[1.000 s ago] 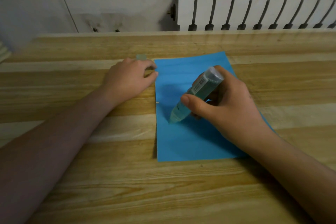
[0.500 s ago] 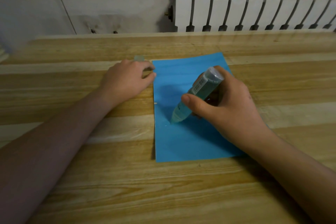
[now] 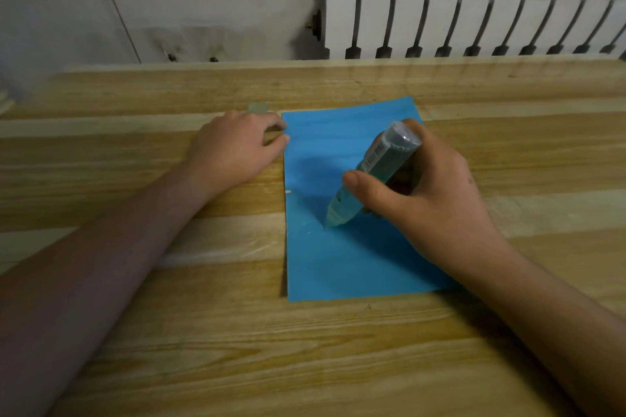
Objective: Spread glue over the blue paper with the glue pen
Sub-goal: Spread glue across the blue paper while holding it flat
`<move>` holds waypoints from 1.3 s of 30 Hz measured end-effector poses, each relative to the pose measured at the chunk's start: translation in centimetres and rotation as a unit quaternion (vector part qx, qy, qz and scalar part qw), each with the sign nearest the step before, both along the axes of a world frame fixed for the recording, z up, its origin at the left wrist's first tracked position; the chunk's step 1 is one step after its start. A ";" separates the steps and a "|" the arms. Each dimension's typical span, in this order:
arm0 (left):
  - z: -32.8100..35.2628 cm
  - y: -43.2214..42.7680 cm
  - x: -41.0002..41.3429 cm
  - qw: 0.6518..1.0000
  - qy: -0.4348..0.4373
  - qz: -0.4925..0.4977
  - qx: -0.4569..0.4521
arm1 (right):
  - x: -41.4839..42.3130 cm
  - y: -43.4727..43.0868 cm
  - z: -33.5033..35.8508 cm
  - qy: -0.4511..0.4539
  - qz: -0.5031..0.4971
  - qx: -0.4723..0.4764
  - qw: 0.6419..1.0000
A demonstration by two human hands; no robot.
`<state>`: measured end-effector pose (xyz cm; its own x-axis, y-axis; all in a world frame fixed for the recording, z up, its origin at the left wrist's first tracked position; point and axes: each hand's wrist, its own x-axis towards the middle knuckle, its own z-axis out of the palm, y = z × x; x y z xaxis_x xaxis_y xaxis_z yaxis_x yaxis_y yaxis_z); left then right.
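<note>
A blue paper (image 3: 342, 264) lies flat on the wooden table (image 3: 237, 349). My right hand (image 3: 426, 200) grips a translucent green glue pen (image 3: 372, 173), tilted with its tip down and touching the paper near the middle left. Small pale glue specks show just left of the tip. My left hand (image 3: 233, 149) rests on the table with curled fingers, its fingertips at the paper's upper left edge. My right hand and forearm cover the sheet's right side.
A small pale green cap (image 3: 258, 108) lies on the table just beyond my left hand. A white radiator (image 3: 474, 24) stands against the wall behind the table's far edge.
The pen tip stays at nearly the same spot on the paper. My left hand keeps its place at the sheet's edge. The view has shifted slightly.
</note>
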<state>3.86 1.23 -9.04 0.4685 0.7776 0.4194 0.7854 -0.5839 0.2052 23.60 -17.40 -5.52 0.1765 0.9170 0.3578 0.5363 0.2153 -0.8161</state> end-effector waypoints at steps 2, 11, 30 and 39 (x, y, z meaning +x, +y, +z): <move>0.0 -0.1 0.0 1.000 0.001 -0.002 -0.005 | 0.0 0.0 0.0 0.000 -0.001 0.002 1.000; 0.0 0.0 0.0 1.000 0.002 0.001 -0.006 | 0.1 -0.2 0.1 -0.014 -0.004 0.011 1.000; 0.2 -0.3 -0.1 1.000 -0.003 -0.010 0.010 | 0.8 0.0 0.0 0.006 -0.014 0.022 1.000; 0.3 -0.4 0.0 1.000 -0.004 -0.015 0.000 | 1.1 0.0 0.0 0.000 -0.021 0.022 1.000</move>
